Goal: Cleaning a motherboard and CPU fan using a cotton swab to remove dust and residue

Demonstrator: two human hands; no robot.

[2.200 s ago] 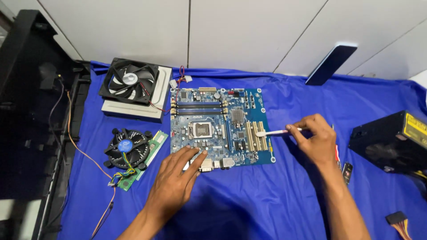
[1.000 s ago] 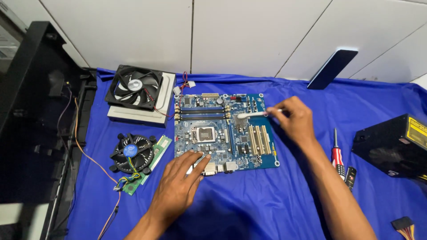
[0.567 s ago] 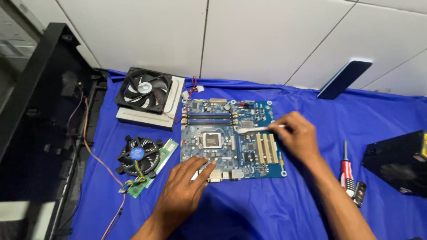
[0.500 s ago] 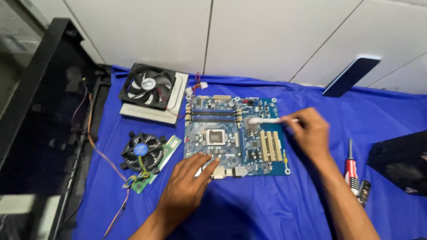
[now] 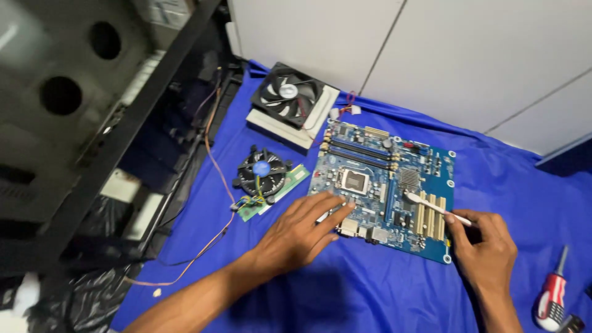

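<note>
Two hands are at work on a blue circuit board, which lies flat on a blue cloth in front of a white wall. A thin white brush is pinched at its handle end by the closed fingers of the right hand; its tip is laid on the board just left of the row of cream slots, below the small silver heat sink. The near left edge of the board is pressed down by the left hand, which is held open with fingers spread and grips nothing.

Just left of the board, a round cooler with a blue hub rests on a green card, and a black case fan sits on a pale box beyond it. A red-handled screwdriver lies well apart at the right edge, and a dark computer case stands at the left.

Small parts could be bent or knocked loose if the brush were dragged too hard. The board could slide on the cloth if the left hand's pressure eased, and the thin orange wire near the cooler could be snagged by the forearm.
</note>
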